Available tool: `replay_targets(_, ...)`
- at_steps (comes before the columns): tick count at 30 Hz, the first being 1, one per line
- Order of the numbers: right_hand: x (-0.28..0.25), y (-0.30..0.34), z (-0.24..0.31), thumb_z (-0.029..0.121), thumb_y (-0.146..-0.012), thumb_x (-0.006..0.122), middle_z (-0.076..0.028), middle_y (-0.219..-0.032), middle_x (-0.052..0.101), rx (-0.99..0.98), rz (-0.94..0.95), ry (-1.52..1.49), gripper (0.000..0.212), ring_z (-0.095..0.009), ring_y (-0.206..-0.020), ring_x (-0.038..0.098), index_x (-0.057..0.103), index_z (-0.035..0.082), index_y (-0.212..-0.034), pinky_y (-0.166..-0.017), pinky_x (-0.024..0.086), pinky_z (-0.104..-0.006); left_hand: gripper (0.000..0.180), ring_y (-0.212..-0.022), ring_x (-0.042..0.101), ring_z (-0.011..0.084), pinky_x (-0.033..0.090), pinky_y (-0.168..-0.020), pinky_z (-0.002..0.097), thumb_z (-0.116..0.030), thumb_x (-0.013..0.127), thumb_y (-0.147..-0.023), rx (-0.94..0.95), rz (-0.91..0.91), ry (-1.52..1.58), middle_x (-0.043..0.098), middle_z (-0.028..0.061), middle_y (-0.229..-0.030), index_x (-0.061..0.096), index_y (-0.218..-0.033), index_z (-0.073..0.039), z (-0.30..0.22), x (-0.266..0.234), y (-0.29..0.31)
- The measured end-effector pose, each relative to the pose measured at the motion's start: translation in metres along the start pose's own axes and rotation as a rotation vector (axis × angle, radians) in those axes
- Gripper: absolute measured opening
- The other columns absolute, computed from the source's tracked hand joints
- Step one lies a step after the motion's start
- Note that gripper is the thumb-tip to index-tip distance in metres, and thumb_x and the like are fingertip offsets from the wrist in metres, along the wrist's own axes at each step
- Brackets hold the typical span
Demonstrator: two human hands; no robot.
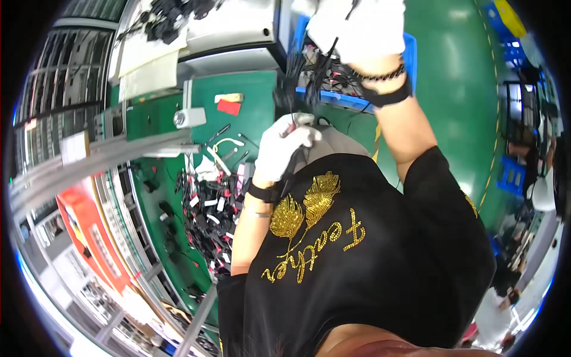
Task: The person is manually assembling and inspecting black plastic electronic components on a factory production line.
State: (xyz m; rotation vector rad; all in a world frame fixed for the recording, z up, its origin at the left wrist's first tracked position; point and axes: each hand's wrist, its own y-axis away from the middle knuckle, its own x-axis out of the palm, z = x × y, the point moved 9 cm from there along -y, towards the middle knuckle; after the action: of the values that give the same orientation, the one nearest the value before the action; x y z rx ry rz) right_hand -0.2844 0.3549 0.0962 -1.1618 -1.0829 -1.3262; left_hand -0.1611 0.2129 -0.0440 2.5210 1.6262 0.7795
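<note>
My left hand, in a white glove, is closed around black cables close to my waist. A dark bundle of cable strands rises from it, blurred by motion. My right hand, also white-gloved, is raised at the top, above the blue crate. Glare and blur wash out its fingers, but a thin black cable crosses at it and hangs down toward the bundle. Inside the crate lie tangled dark cables with some reddish parts.
Left of me, a green work surface bears a heap of black cables with white tags, a red piece and a small white device. Metal rails cross the left side. More black cables lie on a white surface at the upper left.
</note>
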Motion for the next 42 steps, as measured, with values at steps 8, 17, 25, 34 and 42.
replay_targets(8,-0.156,-0.028,0.166,0.048,-0.090,0.046,-0.009,-0.085,0.056,-0.127,-0.428,0.757,0.050,-0.019,-0.064,0.052,0.045,0.010,-0.122,-0.051,0.045,-0.0327,0.020,-0.067,0.056,0.0093,0.046,-0.065,0.0227,-0.016,0.060,-0.086,-0.062,-0.184,-0.765,0.064,0.0043,-0.077,0.063,-0.102,-0.003,0.027,-0.012,-0.134)
replay_targets(17,-0.436,0.018,0.212,0.053,-0.072,0.065,-0.030,-0.105,0.059,-0.133,-1.241,1.915,0.079,-0.044,-0.098,0.056,0.040,0.010,-0.134,-0.086,0.044,-0.0445,0.024,-0.093,0.058,0.0324,0.047,-0.083,0.0395,-0.022,0.056,-0.080,-0.026,0.205,-1.393,0.061,0.0140,-0.101,0.064,-0.102,-0.013,0.163,0.010,-0.260)
replay_targets(25,-0.526,0.004,0.179,0.068,-0.067,0.058,-0.027,-0.121,0.042,0.424,-1.645,2.280,0.094,-0.041,-0.110,0.047,0.018,0.023,-0.139,-0.085,0.036,-0.0657,0.029,-0.098,0.057,0.0317,0.046,-0.086,0.0382,-0.026,0.061,-0.079,-0.145,0.156,-1.184,0.060,0.0136,-0.107,0.062,-0.102,-0.008,0.193,-0.010,-0.205)
replay_targets(34,-0.530,-0.003,0.199,0.071,-0.068,0.056,-0.037,-0.115,0.041,0.346,-1.429,2.538,0.097,-0.048,-0.103,0.051,0.029,-0.004,-0.123,-0.082,0.048,-0.0519,0.021,-0.090,0.060,0.0246,0.049,-0.079,0.0338,-0.021,0.062,-0.082,-0.163,-0.327,-0.800,0.060,0.0083,-0.099,0.063,-0.098,-0.008,0.094,-0.030,-0.066)
replay_targets(42,-0.326,-0.054,0.055,0.026,-0.091,0.052,-0.018,-0.114,0.058,-0.012,-0.376,1.863,0.046,-0.026,-0.095,0.058,0.045,-0.003,-0.127,-0.083,0.048,-0.0345,0.016,-0.070,0.061,0.0139,0.049,-0.065,0.0253,-0.014,0.056,-0.087,0.013,-1.191,-0.765,0.063,0.0061,-0.078,0.065,-0.083,-0.001,-0.028,-0.180,0.156)
